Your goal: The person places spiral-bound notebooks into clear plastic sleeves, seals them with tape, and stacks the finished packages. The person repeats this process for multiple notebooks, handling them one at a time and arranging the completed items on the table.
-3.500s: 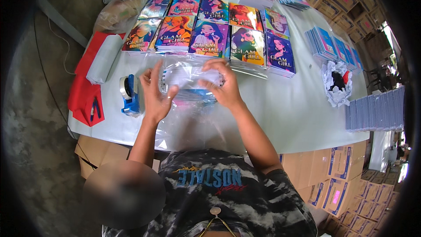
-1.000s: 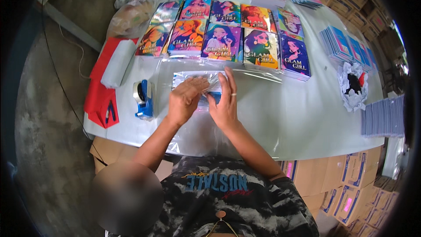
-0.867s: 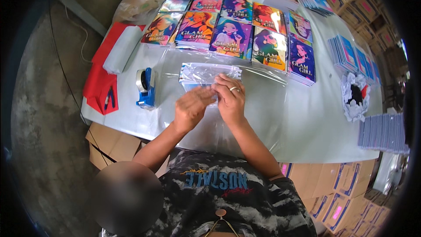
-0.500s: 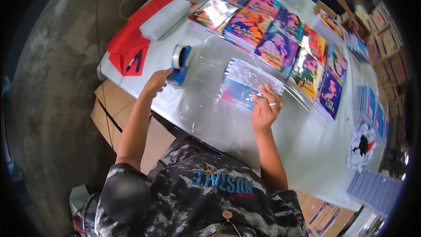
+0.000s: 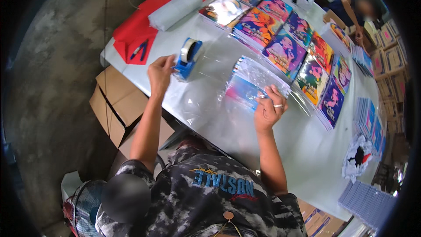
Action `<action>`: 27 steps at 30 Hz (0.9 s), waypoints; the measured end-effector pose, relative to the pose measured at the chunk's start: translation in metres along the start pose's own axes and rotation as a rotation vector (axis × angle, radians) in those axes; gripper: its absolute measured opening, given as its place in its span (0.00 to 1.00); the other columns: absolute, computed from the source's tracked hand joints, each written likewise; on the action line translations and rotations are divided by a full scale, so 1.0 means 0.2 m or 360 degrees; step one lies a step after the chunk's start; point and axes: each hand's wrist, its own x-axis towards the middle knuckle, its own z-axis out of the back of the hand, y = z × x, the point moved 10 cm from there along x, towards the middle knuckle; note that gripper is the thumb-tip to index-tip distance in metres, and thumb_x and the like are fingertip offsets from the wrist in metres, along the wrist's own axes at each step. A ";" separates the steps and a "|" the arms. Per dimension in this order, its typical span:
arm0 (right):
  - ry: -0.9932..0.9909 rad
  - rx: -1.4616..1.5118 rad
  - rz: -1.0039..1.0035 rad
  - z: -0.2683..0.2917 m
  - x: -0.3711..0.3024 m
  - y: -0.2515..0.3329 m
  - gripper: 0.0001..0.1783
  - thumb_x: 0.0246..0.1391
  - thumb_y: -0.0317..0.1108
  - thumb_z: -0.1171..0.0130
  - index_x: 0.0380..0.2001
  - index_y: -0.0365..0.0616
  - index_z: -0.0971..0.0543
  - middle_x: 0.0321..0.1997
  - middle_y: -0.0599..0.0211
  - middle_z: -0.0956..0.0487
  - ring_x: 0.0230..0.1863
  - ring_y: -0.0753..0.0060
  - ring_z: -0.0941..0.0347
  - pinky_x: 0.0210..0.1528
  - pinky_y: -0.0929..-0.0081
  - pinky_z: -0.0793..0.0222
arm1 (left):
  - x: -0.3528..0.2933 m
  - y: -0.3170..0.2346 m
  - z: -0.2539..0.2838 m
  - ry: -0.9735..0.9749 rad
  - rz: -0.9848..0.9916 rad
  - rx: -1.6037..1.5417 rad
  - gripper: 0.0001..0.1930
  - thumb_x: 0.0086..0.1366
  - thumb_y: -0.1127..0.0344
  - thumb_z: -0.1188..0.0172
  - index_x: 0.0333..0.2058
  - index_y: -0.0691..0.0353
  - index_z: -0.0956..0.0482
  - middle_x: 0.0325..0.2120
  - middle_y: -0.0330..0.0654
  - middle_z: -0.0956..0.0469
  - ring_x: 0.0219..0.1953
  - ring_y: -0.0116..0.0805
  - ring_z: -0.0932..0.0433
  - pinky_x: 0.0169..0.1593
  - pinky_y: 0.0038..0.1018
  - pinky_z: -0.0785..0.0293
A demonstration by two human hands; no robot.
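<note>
My left hand (image 5: 160,75) is pinched closed just left of the blue tape dispenser (image 5: 186,64), which carries a roll of clear tape. Whatever sits between those fingertips is too small to make out. In front of me lies a stack of notebooks (image 5: 247,88), pale with blue and pink, under clear plastic wrap. My right hand (image 5: 270,110), a ring on one finger, has its fingers bent over the stack's right side and grips the wrapped edge. Loose clear film (image 5: 199,105) spreads over the table to the left of the stack.
Rows of colourful notebooks (image 5: 280,48) fill the far side. A white roll (image 5: 175,10) and a cutter (image 5: 139,51) lie on red sheets (image 5: 127,35). Notebook piles (image 5: 368,202) stand at right. An open carton (image 5: 118,94) sits below the left edge. Another person (image 5: 346,11) works far right.
My left hand has risen slightly, its fingers drawn into a pinch beside the dispenser. My right hand keeps its hold on the wrapped stack. The whole view has shifted a little.
</note>
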 end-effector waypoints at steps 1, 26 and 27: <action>-0.0035 -0.0019 0.0000 0.01 0.00 -0.01 0.11 0.37 0.21 0.37 0.14 0.51 0.27 0.38 0.73 0.21 0.48 0.66 0.27 0.51 0.69 0.41 | -0.13 -0.22 -0.25 0.0427 0.0063 -0.0428 0.18 0.65 0.58 0.47 0.30 0.70 0.20 0.20 0.43 0.22 0.19 0.24 0.27 0.25 0.20 0.31; 0.0696 0.0146 -0.1174 0.37 0.18 -0.23 0.35 0.27 0.32 0.27 0.44 0.38 0.28 0.41 0.57 0.25 0.47 0.60 0.30 0.49 0.67 0.37 | -0.46 0.12 -0.66 0.0981 -0.0384 0.0245 0.11 0.59 0.66 0.41 0.36 0.67 0.25 0.28 0.43 0.24 0.29 0.28 0.27 0.35 0.25 0.30; 0.0486 0.0269 -0.1267 0.54 0.13 -0.28 0.37 0.26 0.32 0.27 0.46 0.37 0.29 0.41 0.59 0.25 0.47 0.64 0.30 0.49 0.69 0.37 | -0.46 0.14 -0.66 0.1025 -0.0361 0.0248 0.11 0.59 0.66 0.41 0.36 0.67 0.25 0.28 0.42 0.24 0.29 0.28 0.27 0.35 0.25 0.30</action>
